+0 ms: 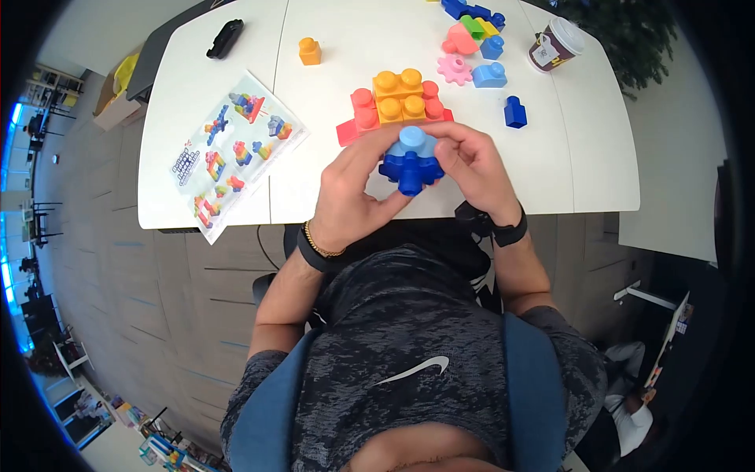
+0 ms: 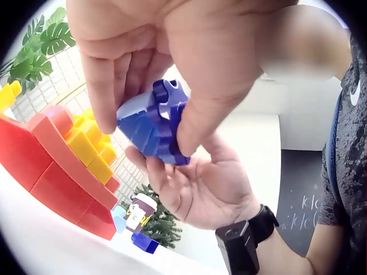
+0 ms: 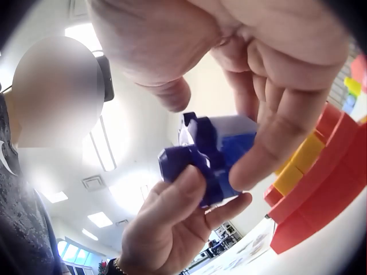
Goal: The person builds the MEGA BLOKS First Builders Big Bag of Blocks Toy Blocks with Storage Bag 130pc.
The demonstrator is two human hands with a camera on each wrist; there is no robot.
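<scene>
In front of the chest, both hands hold a light blue toy block with a dark blue gear-shaped piece against its near face. My left hand pinches the pair from the left, its thumb on the gear piece and its fingers along the block, as the left wrist view shows. From the other side my right hand grips the block, fingertips on its blue side. Just beyond the hands stands a build of red blocks topped with yellow-orange blocks.
On the white table lies a picture leaflet at left. Farther back are an orange block and a black case. Right of the build sit a dark blue block, a pink gear, several mixed blocks and a lidded paper cup.
</scene>
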